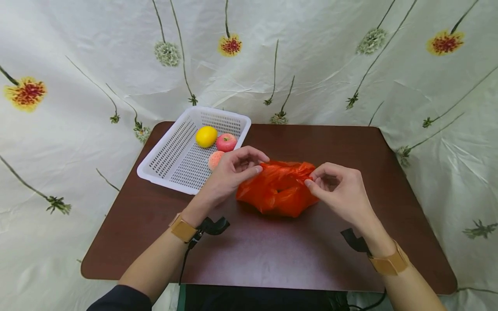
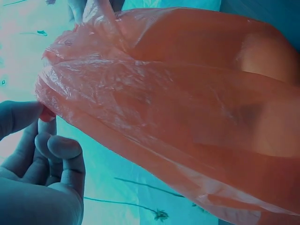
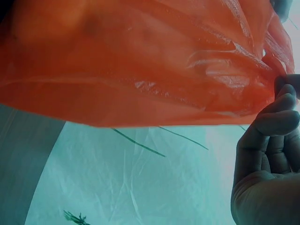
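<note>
A thin red plastic bag (image 1: 278, 194) is stretched between both hands over the middle of the table. My left hand (image 1: 237, 170) pinches its upper left edge between thumb and finger. At the upper right edge, my right hand (image 1: 338, 185) pinches gathered plastic the same way. Both wrist views show the bag's film filling much of the picture, with the left thumb (image 2: 18, 117) and the right fingers (image 3: 276, 122) at its rim. Rounded, paler patches show through the film; what they are I cannot tell.
Left of the bag stands a white perforated basket (image 1: 163, 178). It holds a yellow lemon (image 1: 206, 137), a red apple (image 1: 226, 142) and a peach-coloured fruit (image 1: 215, 160) partly behind the left hand. The brown table (image 1: 295, 255) has rounded corners, and a flowered cloth (image 1: 311, 65) hangs behind it.
</note>
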`<action>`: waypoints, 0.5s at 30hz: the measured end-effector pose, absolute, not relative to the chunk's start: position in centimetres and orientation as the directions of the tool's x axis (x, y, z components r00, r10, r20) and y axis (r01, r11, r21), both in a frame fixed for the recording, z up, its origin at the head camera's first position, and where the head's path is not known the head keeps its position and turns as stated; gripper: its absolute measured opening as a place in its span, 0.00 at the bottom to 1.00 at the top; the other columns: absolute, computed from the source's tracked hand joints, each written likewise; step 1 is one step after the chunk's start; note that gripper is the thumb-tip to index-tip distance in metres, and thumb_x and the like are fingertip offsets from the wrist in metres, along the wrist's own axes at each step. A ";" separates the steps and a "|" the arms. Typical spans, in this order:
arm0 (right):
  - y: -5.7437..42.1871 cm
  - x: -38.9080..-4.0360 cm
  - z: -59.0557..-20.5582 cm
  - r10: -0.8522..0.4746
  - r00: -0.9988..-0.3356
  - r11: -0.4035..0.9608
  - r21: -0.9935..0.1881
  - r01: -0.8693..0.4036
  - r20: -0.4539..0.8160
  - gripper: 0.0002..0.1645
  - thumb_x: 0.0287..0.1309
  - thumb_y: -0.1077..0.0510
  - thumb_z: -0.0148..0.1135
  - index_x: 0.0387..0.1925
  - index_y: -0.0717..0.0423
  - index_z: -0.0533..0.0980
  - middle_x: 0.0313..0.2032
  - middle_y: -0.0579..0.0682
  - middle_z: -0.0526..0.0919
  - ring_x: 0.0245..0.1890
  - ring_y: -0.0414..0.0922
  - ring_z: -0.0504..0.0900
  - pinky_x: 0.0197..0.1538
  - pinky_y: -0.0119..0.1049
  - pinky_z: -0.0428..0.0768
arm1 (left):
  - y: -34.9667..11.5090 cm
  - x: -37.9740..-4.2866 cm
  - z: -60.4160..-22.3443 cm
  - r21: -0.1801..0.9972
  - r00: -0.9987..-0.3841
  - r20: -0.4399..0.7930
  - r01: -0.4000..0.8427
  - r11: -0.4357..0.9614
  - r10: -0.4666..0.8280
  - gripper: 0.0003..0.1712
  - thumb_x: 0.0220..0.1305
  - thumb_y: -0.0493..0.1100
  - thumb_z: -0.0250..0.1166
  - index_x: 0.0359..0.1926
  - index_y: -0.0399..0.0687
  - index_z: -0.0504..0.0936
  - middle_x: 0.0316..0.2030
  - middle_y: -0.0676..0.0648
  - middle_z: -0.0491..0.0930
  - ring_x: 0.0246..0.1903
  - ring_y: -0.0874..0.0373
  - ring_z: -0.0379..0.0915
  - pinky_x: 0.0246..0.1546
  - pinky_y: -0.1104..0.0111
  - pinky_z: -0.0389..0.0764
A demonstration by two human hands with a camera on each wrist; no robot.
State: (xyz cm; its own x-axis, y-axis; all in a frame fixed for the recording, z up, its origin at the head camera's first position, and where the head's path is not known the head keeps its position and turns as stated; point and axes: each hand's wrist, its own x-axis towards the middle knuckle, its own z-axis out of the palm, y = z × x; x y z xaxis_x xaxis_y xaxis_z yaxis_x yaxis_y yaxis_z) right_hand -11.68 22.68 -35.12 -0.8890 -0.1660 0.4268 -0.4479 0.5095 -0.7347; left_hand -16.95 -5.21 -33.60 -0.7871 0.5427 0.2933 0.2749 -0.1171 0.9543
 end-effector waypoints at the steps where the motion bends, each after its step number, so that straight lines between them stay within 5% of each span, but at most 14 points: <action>1: 22.8 -11.6 -35.1 -0.169 -0.887 0.516 -0.728 -0.452 0.430 0.06 0.49 0.48 0.69 0.28 0.38 0.78 0.22 0.37 0.75 0.21 0.38 0.72 0.23 0.31 0.72 | -5.2 -17.0 -33.7 0.955 -0.794 0.293 0.271 -0.121 0.532 0.14 0.61 0.31 0.60 0.49 0.36 0.76 0.44 0.39 0.76 0.37 0.39 0.67 0.38 0.66 0.75; 7: 23.3 -11.3 -35.2 -0.189 -0.879 0.536 -0.705 -0.465 0.437 0.04 0.50 0.52 0.69 0.27 0.45 0.80 0.23 0.36 0.75 0.22 0.37 0.72 0.22 0.31 0.72 | -5.3 -17.1 -34.0 0.954 -0.817 0.298 0.270 -0.130 0.493 0.13 0.60 0.31 0.61 0.47 0.35 0.77 0.41 0.38 0.77 0.33 0.34 0.64 0.35 0.64 0.76; 15: 23.7 -11.1 -35.3 -0.196 -0.877 0.557 -0.686 -0.468 0.439 0.05 0.50 0.56 0.68 0.26 0.42 0.78 0.23 0.37 0.74 0.23 0.37 0.72 0.23 0.30 0.72 | -5.6 -17.3 -34.5 0.951 -0.834 0.302 0.300 -0.079 0.462 0.12 0.60 0.32 0.62 0.46 0.37 0.77 0.38 0.38 0.76 0.24 0.47 0.61 0.24 0.69 0.68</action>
State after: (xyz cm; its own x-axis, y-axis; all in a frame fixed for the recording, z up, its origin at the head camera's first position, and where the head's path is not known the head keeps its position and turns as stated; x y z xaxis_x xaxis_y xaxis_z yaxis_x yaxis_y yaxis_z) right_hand -11.14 23.72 -35.27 -0.8767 -0.1963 0.4391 -0.4683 0.5566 -0.6863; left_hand -17.32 -5.57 -34.51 -0.8342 0.4617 0.3016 0.3001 -0.0787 0.9506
